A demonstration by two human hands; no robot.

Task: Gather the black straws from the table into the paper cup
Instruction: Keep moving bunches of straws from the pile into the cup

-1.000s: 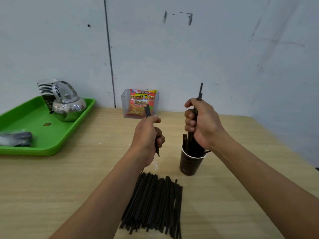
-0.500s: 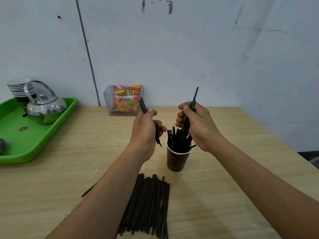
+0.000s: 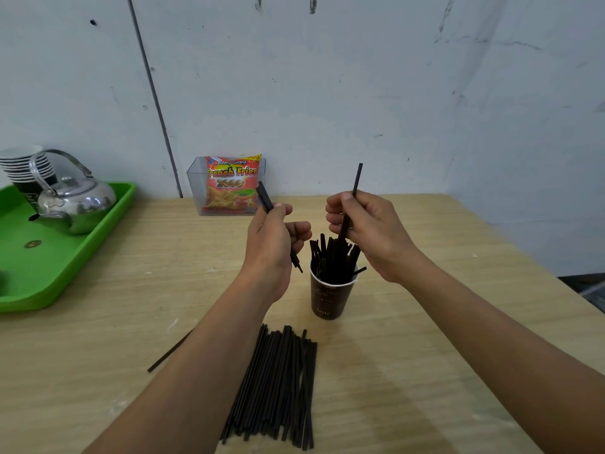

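Note:
A brown paper cup [image 3: 330, 298] stands upright mid-table with several black straws [image 3: 332, 257] sticking out of it. My right hand [image 3: 366, 229] is just above and right of the cup, closed on one black straw [image 3: 357, 178] whose lower end reaches into the cup. My left hand [image 3: 273, 239], left of the cup, grips a few black straws [image 3: 264, 196] tilted to the left. A flat pile of black straws [image 3: 280, 386] lies on the table in front of the cup. One single straw [image 3: 170, 350] lies apart to the left, partly behind my forearm.
A green tray [image 3: 49, 270] at the left holds a metal kettle [image 3: 77, 204] and a stack of paper cups [image 3: 24, 165]. A clear box with a snack bag [image 3: 230, 186] stands against the wall. The table's right edge [image 3: 537, 257] runs near my right arm.
The view shifted, so everything sits further left and closer. My right hand moved from low over the cup to slightly higher, still holding its straw. The left hand keeps its straws beside the cup.

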